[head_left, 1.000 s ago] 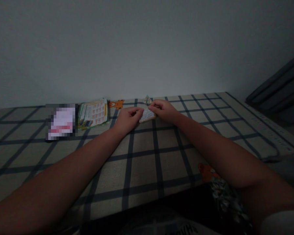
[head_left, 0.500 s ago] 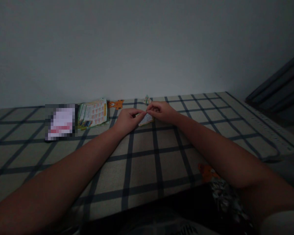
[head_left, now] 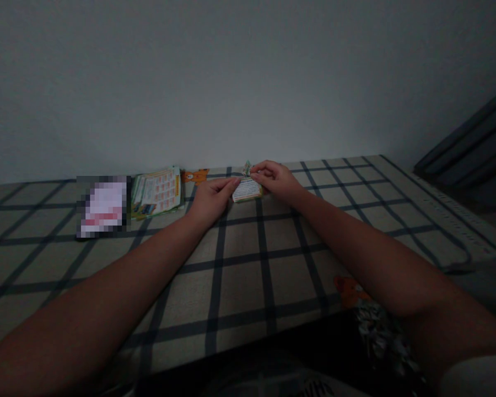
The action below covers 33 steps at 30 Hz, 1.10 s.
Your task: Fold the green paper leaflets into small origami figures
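A small folded piece of printed paper [head_left: 248, 191], with white and yellow-green colouring and rows of text, lies between my hands on the checked cloth. My left hand [head_left: 213, 198] pinches its left upper edge between thumb and fingers. On the right side, my right hand [head_left: 275, 181] has its thumb and forefinger pressed together at the paper's upper right corner. Just behind the paper stands a small pointed folded paper piece [head_left: 247, 167], partly hidden by my right fingertips.
At the left lies a stack of printed leaflets [head_left: 159, 190], beside a blurred-out phone-like object [head_left: 104, 207]. Crumpled silvery-grey pieces [head_left: 382, 336] are near my lap at the lower right. The checked cloth [head_left: 240, 286] runs back to a plain wall [head_left: 248, 82].
Both hands have moved slightly away from me and parted a little. More of the paper's printed face now shows between them.
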Each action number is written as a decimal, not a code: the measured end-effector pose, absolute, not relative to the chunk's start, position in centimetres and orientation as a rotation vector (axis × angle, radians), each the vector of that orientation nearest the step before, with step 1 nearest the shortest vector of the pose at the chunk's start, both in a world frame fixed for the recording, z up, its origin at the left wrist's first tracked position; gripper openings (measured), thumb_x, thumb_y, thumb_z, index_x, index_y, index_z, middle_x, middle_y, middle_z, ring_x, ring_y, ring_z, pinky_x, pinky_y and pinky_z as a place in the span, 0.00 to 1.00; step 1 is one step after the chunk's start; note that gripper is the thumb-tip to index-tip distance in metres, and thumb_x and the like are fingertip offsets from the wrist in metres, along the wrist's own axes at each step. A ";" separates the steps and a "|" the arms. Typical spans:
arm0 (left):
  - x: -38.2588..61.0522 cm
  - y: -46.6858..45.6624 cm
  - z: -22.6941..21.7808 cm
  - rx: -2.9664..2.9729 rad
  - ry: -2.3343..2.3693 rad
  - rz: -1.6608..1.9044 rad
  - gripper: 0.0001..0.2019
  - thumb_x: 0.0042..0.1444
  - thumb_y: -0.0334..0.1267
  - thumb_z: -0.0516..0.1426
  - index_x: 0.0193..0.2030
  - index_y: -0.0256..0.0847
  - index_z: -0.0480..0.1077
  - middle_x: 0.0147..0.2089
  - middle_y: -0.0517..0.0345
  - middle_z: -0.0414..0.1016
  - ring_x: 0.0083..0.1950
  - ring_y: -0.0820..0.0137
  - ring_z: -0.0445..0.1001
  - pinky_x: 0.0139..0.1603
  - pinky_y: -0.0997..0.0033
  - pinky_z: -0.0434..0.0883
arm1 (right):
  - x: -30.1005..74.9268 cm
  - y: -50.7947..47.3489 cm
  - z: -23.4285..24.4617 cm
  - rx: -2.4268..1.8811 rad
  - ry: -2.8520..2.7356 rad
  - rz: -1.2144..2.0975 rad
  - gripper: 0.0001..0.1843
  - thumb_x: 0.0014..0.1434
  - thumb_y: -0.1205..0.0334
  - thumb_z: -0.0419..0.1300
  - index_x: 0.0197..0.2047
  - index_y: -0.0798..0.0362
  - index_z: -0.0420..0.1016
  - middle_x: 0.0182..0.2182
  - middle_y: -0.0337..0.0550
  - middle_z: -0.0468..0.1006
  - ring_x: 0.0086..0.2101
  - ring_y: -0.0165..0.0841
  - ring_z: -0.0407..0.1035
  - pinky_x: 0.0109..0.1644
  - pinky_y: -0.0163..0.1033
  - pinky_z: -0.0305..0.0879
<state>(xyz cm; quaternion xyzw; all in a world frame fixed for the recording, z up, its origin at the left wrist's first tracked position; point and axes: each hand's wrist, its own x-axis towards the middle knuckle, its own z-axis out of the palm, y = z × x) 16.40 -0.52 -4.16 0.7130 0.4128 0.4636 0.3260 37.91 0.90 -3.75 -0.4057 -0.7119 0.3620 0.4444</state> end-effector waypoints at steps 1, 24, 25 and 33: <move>16.4 -0.5 -4.2 1.869 1.084 1.231 0.20 0.61 0.53 0.60 0.42 0.38 0.84 0.30 0.57 0.80 0.33 0.67 0.75 0.30 0.73 0.65 | 37.9 0.9 -3.7 -1.024 -1.749 0.905 0.17 0.62 0.46 0.62 0.40 0.52 0.70 0.28 0.37 0.71 0.29 0.30 0.66 0.32 0.36 0.63; 16.4 0.0 -4.7 1.782 0.989 1.109 0.25 0.62 0.52 0.58 0.58 0.38 0.80 0.25 0.57 0.77 0.24 0.72 0.70 0.25 0.74 0.65 | 38.0 0.9 -3.5 -1.048 -1.670 0.869 0.17 0.61 0.45 0.62 0.36 0.52 0.70 0.32 0.41 0.75 0.33 0.31 0.68 0.35 0.37 0.66; 16.4 0.1 -4.8 1.746 0.976 1.107 0.25 0.61 0.52 0.59 0.57 0.38 0.80 0.25 0.57 0.77 0.24 0.71 0.70 0.25 0.74 0.66 | 38.0 0.9 -3.5 -1.045 -1.672 0.857 0.17 0.61 0.46 0.63 0.36 0.52 0.70 0.32 0.41 0.76 0.34 0.31 0.69 0.36 0.37 0.66; 16.6 0.1 -4.9 1.604 0.892 1.087 0.24 0.61 0.51 0.58 0.56 0.36 0.79 0.26 0.56 0.77 0.25 0.71 0.72 0.25 0.74 0.68 | 38.1 0.7 -3.2 -1.054 -1.692 0.846 0.14 0.63 0.49 0.62 0.36 0.53 0.69 0.33 0.41 0.75 0.35 0.31 0.70 0.39 0.38 0.67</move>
